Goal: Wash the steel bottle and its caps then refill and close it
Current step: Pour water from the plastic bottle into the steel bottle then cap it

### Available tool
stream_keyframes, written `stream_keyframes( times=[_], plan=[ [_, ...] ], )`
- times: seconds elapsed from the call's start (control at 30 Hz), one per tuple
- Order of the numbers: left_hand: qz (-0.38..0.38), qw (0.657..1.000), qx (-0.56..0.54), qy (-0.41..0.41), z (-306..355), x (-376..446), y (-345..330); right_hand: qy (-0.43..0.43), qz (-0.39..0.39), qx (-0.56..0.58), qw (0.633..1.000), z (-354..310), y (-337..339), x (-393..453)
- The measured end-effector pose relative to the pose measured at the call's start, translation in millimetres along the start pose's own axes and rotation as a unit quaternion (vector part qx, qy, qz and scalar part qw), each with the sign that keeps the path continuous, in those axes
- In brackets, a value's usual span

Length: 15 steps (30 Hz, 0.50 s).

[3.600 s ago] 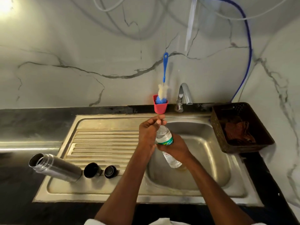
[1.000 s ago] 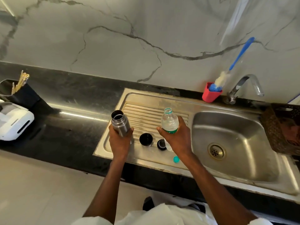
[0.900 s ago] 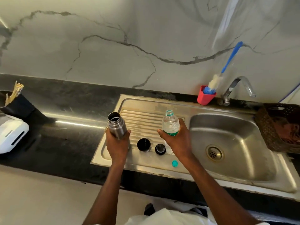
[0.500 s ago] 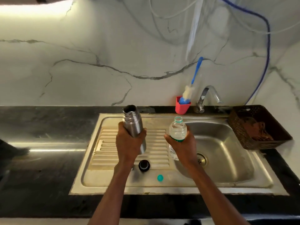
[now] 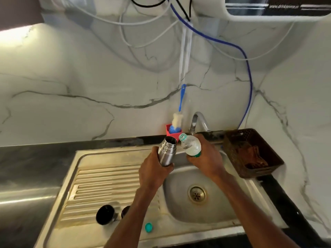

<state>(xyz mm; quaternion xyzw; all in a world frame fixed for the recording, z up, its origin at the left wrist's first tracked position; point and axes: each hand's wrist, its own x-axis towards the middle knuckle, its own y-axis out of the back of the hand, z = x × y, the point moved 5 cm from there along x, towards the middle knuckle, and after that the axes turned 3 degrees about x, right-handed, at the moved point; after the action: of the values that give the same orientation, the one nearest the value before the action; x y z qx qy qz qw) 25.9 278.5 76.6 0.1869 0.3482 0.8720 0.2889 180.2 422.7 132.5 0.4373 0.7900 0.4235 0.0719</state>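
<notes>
Head cam: my left hand (image 5: 155, 173) is wrapped round the steel bottle (image 5: 167, 151), open mouth up, held above the sink (image 5: 114, 159) at the basin's left edge. My right hand (image 5: 206, 158) grips the plastic water bottle (image 5: 190, 144), tipped w/ its neck next to the steel mouth. Two black caps (image 5: 105, 214) sit on the sink's drainboard, front-left of the basin; green cap (image 5: 148, 227) lies near them. Red brush cup (image 5: 172, 132) stands behind the sink.
</notes>
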Motion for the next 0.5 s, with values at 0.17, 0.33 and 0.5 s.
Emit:
stream_keyframes(
  times=[0.17,0.33,0.5],
  plan=[
    [0.019,1.0,0.007,0.0,11.6,13.3,-6.9,0.065,-0.02,-0.15,0.986,-3.5,17.1,39.1],
    [0.03,1.0,0.006,0.009,13.1,24.0,-9.1,0.112,-0.029,-0.251,0.961,-6.8,26.6,65.9],
    [0.035,0.999,0.012,0.006,12.4,31.5,-11.4,0.147,-0.036,-0.295,0.944,-4.1,29.9,82.4]
  ],
)
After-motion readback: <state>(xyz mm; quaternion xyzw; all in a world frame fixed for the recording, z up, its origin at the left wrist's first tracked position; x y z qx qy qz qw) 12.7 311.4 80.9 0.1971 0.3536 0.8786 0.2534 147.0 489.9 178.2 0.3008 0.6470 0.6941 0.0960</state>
